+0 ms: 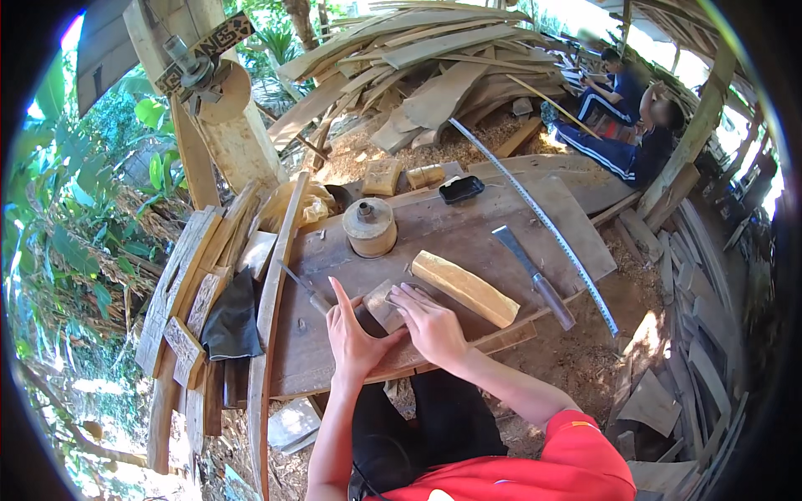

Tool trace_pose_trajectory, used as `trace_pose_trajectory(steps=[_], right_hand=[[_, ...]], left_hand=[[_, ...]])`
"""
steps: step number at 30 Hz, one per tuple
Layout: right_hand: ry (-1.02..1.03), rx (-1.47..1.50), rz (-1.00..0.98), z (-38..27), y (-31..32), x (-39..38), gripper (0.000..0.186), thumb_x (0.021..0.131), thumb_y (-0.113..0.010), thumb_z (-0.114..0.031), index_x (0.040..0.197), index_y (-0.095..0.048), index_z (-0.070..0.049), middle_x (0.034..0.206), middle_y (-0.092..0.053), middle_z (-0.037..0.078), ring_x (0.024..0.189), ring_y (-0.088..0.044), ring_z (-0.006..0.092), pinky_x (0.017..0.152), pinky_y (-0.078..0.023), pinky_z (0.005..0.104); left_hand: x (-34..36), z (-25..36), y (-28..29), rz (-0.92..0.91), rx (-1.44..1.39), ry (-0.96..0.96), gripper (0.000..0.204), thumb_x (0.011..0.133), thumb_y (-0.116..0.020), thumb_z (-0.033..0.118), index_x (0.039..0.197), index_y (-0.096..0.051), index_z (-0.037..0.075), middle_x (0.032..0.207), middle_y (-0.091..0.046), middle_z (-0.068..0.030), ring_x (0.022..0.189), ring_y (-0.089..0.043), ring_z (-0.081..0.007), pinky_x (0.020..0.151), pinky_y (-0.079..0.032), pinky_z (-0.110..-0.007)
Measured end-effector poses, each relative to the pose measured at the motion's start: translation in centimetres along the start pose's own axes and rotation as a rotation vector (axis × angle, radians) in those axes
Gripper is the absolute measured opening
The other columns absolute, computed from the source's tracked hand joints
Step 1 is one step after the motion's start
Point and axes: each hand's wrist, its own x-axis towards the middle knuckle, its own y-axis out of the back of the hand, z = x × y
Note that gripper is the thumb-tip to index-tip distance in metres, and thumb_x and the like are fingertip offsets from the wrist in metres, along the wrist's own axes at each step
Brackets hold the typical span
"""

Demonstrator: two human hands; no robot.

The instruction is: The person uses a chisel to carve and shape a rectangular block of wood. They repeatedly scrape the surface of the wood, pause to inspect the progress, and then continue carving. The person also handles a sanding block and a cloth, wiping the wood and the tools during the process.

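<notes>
- Wooden block (383, 307), and there it is, on the near part of the workbench (305, 355), right between two bare hands!
- Stiff and solid, by the look of it, fairly light for its size, dry rather than slippery; its opposite sides seem the best place to take hold, though a sharp edge could chip.
- Left hand (355, 341): index finger pointing up, thumb spread wide toward the block's near edge; the lower fingers are partly hidden, and no firm hold shows.
- Right hand (433, 324): fingers close together, lying over the block's right side; its thumb is out of sight, so whether it grips cannot be told.
- Just beyond, a squared yellow billet (464, 288) lies aslant, crowding the right hand's side.
- Watch the edges! A thin-bladed tool (307, 290) sits by the left hand, a chisel (535, 277) farther right.
- Farther out: a round wooden piece with a knob (369, 229), a black tray (461, 190), a long ruler (535, 219).
- Way back, stacked planks (434, 50) and two seated people (622, 92).
</notes>
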Motion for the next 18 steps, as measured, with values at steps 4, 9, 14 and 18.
trace_pose_trajectory(steps=[4, 9, 14, 18], right_hand=[[0.284, 0.028, -0.074, -2.5, 0.0, -1.8, 0.035, 0.093, -0.062, -0.004, 0.127, -0.069, 0.003, 0.129, -0.072, 0.023, 0.121, -0.07, 0.0357, 0.098, -0.06, 0.0453], [0.114, -0.005, -0.027, -1.4, -1.3, -1.2, 0.032, 0.096, -0.063, -0.006, 0.126, -0.072, 0.002, 0.127, -0.074, 0.021, 0.122, -0.071, 0.0329, 0.106, -0.057, 0.0457], [0.133, 0.047, 0.021, -0.6, -0.9, -0.3, 0.028, 0.099, -0.064, -0.005, 0.126, -0.071, 0.003, 0.132, -0.072, 0.019, 0.129, -0.066, 0.0338, 0.115, -0.051, 0.0464], [0.066, 0.125, 0.099, -0.9, -0.8, -0.5, 0.027, 0.101, -0.061, -0.004, 0.125, -0.071, 0.002, 0.131, -0.072, 0.019, 0.131, -0.065, 0.0361, 0.115, -0.05, 0.0483]], left_hand=[[-0.2, -1.9, -0.3, -0.002, -0.004, -0.017, 0.148, 0.065, -0.097, 0.035, 0.167, 0.001, -0.008, 0.122, -0.071, -0.0209, 0.115, -0.063, -0.0407, 0.11, -0.042, -0.049], [-0.2, -0.6, -0.2, 0.016, 0.01, -0.045, 0.136, 0.068, -0.093, 0.026, 0.166, -0.005, -0.01, 0.122, -0.07, -0.022, 0.116, -0.063, -0.04, 0.109, -0.041, -0.048], [0.2, -0.4, 0.3, 0.024, -0.048, -0.121, 0.131, 0.068, -0.091, 0.019, 0.166, -0.009, -0.01, 0.119, -0.071, -0.0196, 0.113, -0.064, -0.038, 0.109, -0.042, -0.048], [0.5, -1.4, 0.2, 0.078, -0.238, -0.053, 0.131, 0.068, -0.092, 0.022, 0.167, -0.011, -0.007, 0.123, -0.07, -0.0201, 0.117, -0.063, -0.0382, 0.111, -0.042, -0.049]])
